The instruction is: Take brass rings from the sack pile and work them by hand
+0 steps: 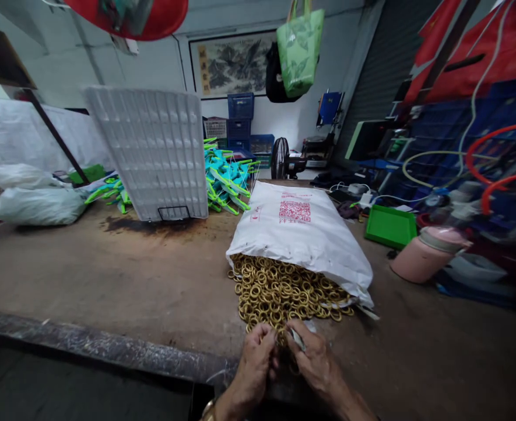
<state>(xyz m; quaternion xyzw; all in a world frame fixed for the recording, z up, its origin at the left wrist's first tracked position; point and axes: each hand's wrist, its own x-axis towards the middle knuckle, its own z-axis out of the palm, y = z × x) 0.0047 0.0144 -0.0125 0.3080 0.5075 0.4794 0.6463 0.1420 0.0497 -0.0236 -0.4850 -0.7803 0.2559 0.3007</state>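
Brass-coloured rings point(279, 289) spill in a heap from the open mouth of a white sack point(328, 240) that lies on the workbench. At the near edge of the heap, my left hand point(255, 359) is closed in a pinch, and what its fingertips hold is hidden. Beside it, my right hand point(315, 359) is closed around a small greyish flat object point(298, 340), mostly covered by the thumb and fingers. Several rings lie between and just beyond the fingertips of both hands.
A white ribbed plastic tray point(152, 152) stands upright at the back left, with teal and green plastic pieces point(227, 175) piled behind it. To the right are a green tray point(390, 226) and a pink flask point(429, 254). The workbench edge point(109, 348) runs along the near left.
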